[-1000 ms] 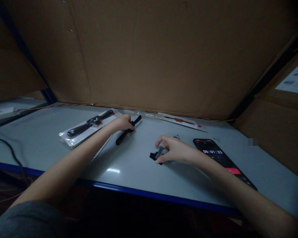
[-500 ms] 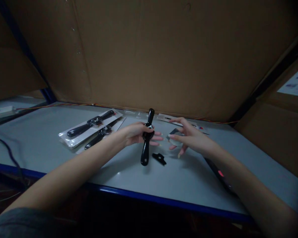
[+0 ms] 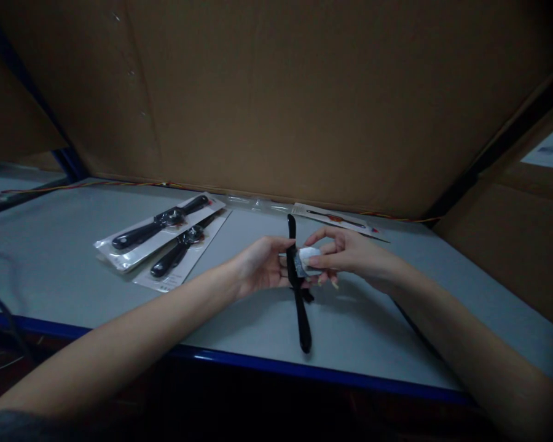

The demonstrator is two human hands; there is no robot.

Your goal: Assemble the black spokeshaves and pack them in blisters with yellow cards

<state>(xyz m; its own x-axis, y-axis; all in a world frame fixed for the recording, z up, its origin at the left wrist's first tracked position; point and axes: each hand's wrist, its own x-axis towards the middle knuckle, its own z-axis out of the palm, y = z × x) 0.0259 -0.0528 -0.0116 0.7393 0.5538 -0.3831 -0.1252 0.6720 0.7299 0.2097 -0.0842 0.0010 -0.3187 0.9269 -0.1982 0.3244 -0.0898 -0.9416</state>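
I have the black watch strap (image 3: 300, 319) hanging upright above the bench (image 3: 74, 270), resting against the half-open fingers (image 3: 274, 248) of my left hand (image 3: 258, 267). My right hand (image 3: 350, 255) pinches a white piece (image 3: 309, 253) against the strap. Packaged black watches (image 3: 159, 230) lie further left.

Long black strap (image 3: 300, 313) running far to near between the hands, left hand (image 3: 262, 264) open behind it, right hand (image 3: 352, 255) pinching a small white piece (image 3: 308, 253) against it. Farther left on the grey counter (image 3: 350, 331), two black straps (image 3: 159, 230) in clear packets; printed card (image 3: 336, 216) along the far edge.
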